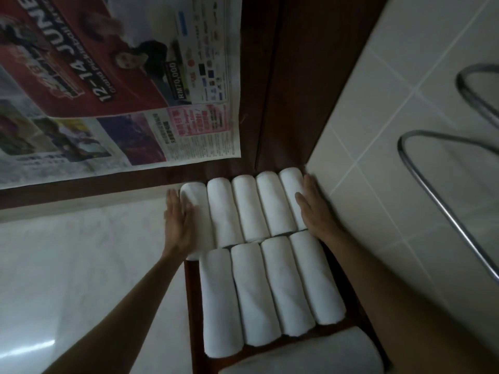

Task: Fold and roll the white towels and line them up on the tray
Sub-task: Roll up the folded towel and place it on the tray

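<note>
Several rolled white towels lie in two rows on a dark wooden tray (192, 298). The far row (249, 209) runs from the tray's left edge to the wall on the right. The near row (270, 290) sits just below it. One more rolled towel (310, 354) lies crosswise at the tray's near end. My left hand (176, 220) presses flat against the leftmost far towel (193, 201). My right hand (314, 209) lies flat on the rightmost far towel (290, 184). Both hands have straight fingers and bracket the far row.
A newspaper sheet (121, 85) hangs on a dark wooden door (272, 76) beyond the tray. A tiled wall (405, 130) with curved metal rails (442, 201) stands on the right. Pale glossy floor (81, 265) spreads to the left.
</note>
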`<state>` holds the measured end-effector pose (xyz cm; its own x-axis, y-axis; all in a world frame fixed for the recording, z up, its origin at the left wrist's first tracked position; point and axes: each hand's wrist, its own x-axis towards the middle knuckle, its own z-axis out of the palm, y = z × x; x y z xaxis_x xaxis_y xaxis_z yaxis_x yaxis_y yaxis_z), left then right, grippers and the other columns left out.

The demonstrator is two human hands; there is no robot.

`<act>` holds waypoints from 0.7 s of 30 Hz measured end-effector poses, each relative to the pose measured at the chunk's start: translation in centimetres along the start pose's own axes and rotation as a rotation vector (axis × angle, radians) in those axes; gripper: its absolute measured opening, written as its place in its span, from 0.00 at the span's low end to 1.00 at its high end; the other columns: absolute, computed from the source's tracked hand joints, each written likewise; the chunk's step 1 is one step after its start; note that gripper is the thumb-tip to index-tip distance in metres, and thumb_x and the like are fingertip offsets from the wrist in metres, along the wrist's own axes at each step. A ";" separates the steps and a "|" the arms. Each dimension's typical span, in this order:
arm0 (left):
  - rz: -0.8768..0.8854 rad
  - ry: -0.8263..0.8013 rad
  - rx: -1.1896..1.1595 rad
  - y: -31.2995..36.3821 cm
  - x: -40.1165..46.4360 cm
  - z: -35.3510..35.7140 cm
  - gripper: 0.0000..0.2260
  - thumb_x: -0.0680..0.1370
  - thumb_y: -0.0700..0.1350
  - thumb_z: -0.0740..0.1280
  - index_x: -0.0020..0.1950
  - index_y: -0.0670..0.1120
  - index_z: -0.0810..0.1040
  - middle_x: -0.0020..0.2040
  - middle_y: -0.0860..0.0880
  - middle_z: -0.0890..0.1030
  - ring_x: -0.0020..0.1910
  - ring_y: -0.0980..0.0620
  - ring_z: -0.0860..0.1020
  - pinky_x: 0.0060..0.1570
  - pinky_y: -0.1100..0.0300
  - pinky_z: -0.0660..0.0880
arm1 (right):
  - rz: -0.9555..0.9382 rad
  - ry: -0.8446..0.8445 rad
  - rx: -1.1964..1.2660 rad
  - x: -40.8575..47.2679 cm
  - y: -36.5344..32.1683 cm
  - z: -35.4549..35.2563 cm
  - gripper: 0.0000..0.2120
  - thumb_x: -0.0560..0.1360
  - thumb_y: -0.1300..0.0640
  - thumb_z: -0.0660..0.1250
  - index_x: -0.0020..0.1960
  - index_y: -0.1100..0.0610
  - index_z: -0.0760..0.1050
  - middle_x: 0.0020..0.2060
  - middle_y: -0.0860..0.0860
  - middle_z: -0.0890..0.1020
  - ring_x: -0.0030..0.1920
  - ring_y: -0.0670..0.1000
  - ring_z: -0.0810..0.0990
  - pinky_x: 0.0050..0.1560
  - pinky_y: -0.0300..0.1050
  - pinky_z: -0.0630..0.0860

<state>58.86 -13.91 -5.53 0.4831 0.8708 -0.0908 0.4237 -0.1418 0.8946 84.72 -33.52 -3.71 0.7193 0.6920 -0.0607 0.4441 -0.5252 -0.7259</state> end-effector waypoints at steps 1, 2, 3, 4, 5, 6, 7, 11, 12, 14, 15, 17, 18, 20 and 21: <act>-0.010 0.055 -0.014 0.2 -1.5 -0.4 0.34 0.80 0.62 0.52 0.81 0.50 0.46 0.81 0.51 0.49 0.80 0.49 0.50 0.78 0.47 0.50 | -0.002 0.032 0.019 -1.5 -0.4 -0.3 0.29 0.85 0.57 0.56 0.81 0.59 0.48 0.79 0.49 0.51 0.76 0.42 0.47 0.70 0.24 0.40; -0.007 0.102 -0.028 0.4 -3.7 -0.6 0.34 0.80 0.63 0.53 0.82 0.52 0.46 0.81 0.54 0.48 0.79 0.53 0.48 0.77 0.50 0.49 | -0.004 0.043 0.051 -3.2 -0.5 -0.7 0.29 0.85 0.56 0.57 0.81 0.58 0.49 0.78 0.47 0.53 0.76 0.41 0.49 0.73 0.30 0.44; -0.004 0.124 -0.041 0.6 -6.5 -0.6 0.34 0.80 0.64 0.53 0.81 0.54 0.45 0.81 0.58 0.47 0.79 0.58 0.48 0.76 0.53 0.49 | 0.000 0.033 0.090 -5.2 -0.4 -0.9 0.28 0.85 0.56 0.57 0.81 0.56 0.50 0.78 0.45 0.54 0.76 0.40 0.50 0.75 0.34 0.47; 0.003 0.110 -0.060 0.7 -9.5 -0.5 0.34 0.80 0.65 0.54 0.81 0.57 0.44 0.80 0.61 0.47 0.78 0.61 0.48 0.75 0.56 0.49 | 0.017 0.016 0.124 -7.2 -0.2 -1.1 0.27 0.85 0.57 0.57 0.81 0.55 0.52 0.77 0.43 0.55 0.76 0.40 0.52 0.75 0.34 0.49; 0.005 0.069 -0.092 0.6 -12.4 -0.1 0.34 0.79 0.66 0.54 0.81 0.59 0.44 0.79 0.64 0.47 0.77 0.64 0.49 0.74 0.58 0.50 | 0.046 0.004 0.150 -9.3 0.1 -1.3 0.26 0.85 0.56 0.57 0.80 0.53 0.53 0.76 0.41 0.56 0.76 0.39 0.54 0.74 0.32 0.51; 0.003 0.025 -0.134 0.2 -14.7 0.4 0.34 0.78 0.65 0.55 0.80 0.60 0.45 0.79 0.66 0.48 0.77 0.66 0.49 0.74 0.59 0.51 | 0.081 0.000 0.185 -11.1 0.3 -1.3 0.24 0.85 0.56 0.56 0.79 0.49 0.56 0.74 0.39 0.60 0.74 0.37 0.58 0.70 0.27 0.54; -0.005 -0.001 -0.173 -0.5 -16.3 1.0 0.35 0.78 0.65 0.56 0.80 0.60 0.46 0.78 0.68 0.49 0.77 0.67 0.49 0.75 0.60 0.51 | 0.112 -0.006 0.239 -12.3 0.5 -1.4 0.22 0.85 0.56 0.56 0.77 0.45 0.58 0.71 0.37 0.64 0.70 0.33 0.62 0.65 0.22 0.58; 0.027 -0.053 -0.183 -1.2 -18.2 2.7 0.34 0.78 0.62 0.57 0.80 0.55 0.49 0.77 0.71 0.46 0.77 0.68 0.46 0.75 0.69 0.45 | 0.146 -0.090 0.366 -14.5 1.9 -1.9 0.23 0.85 0.68 0.50 0.75 0.51 0.55 0.71 0.37 0.60 0.61 0.20 0.64 0.58 0.18 0.62; 0.010 -0.059 -0.190 -0.9 -18.2 2.9 0.31 0.80 0.60 0.57 0.79 0.54 0.49 0.75 0.75 0.46 0.76 0.70 0.46 0.73 0.72 0.44 | 0.135 -0.120 0.338 -14.7 2.3 -1.9 0.23 0.84 0.68 0.51 0.76 0.52 0.55 0.72 0.37 0.59 0.64 0.21 0.62 0.61 0.19 0.60; -0.016 -0.069 -0.222 -0.6 -18.2 3.1 0.28 0.83 0.54 0.58 0.79 0.55 0.48 0.72 0.79 0.47 0.73 0.75 0.46 0.68 0.79 0.45 | 0.095 -0.145 0.292 -15.0 3.0 -1.6 0.24 0.84 0.66 0.54 0.78 0.53 0.56 0.74 0.39 0.59 0.70 0.26 0.58 0.68 0.23 0.55; -0.017 -0.076 -0.235 -0.4 -18.2 3.1 0.28 0.82 0.54 0.57 0.79 0.55 0.48 0.72 0.79 0.47 0.73 0.75 0.47 0.67 0.80 0.46 | 0.075 -0.147 0.285 -15.0 3.3 -1.4 0.25 0.84 0.66 0.55 0.79 0.54 0.55 0.76 0.40 0.58 0.73 0.29 0.56 0.70 0.25 0.53; -0.040 -0.097 -0.242 -0.5 -18.2 3.2 0.29 0.82 0.55 0.57 0.80 0.56 0.47 0.76 0.73 0.47 0.75 0.72 0.47 0.70 0.77 0.46 | 0.084 -0.167 0.306 -14.8 3.4 -1.2 0.25 0.84 0.66 0.54 0.79 0.56 0.54 0.76 0.40 0.57 0.73 0.29 0.55 0.72 0.26 0.52; -0.053 -0.109 -0.238 -0.8 -18.2 3.4 0.29 0.83 0.54 0.57 0.80 0.56 0.47 0.77 0.70 0.47 0.76 0.70 0.47 0.71 0.75 0.46 | 0.091 -0.176 0.317 -14.7 3.4 -1.1 0.25 0.84 0.67 0.54 0.79 0.57 0.54 0.76 0.40 0.56 0.72 0.27 0.55 0.72 0.27 0.52; -0.041 -0.120 -0.223 -1.0 -18.2 3.7 0.29 0.83 0.56 0.56 0.81 0.55 0.46 0.79 0.66 0.47 0.76 0.68 0.46 0.73 0.71 0.46 | 0.091 -0.183 0.330 -14.6 3.4 -0.9 0.25 0.84 0.67 0.53 0.79 0.57 0.53 0.75 0.39 0.56 0.71 0.26 0.55 0.72 0.25 0.52; -0.034 -0.121 -0.219 -1.0 -18.1 3.8 0.30 0.82 0.57 0.55 0.81 0.55 0.46 0.79 0.65 0.47 0.77 0.67 0.46 0.74 0.68 0.46 | 0.080 -0.189 0.338 -14.6 3.4 -0.9 0.25 0.84 0.66 0.53 0.79 0.58 0.53 0.75 0.38 0.55 0.71 0.25 0.54 0.70 0.24 0.51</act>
<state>52.61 -31.36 -6.41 0.5650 0.8090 -0.1622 0.2718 0.0031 0.9624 76.23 -45.81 -4.73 0.6192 0.7513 -0.2283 0.1673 -0.4103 -0.8965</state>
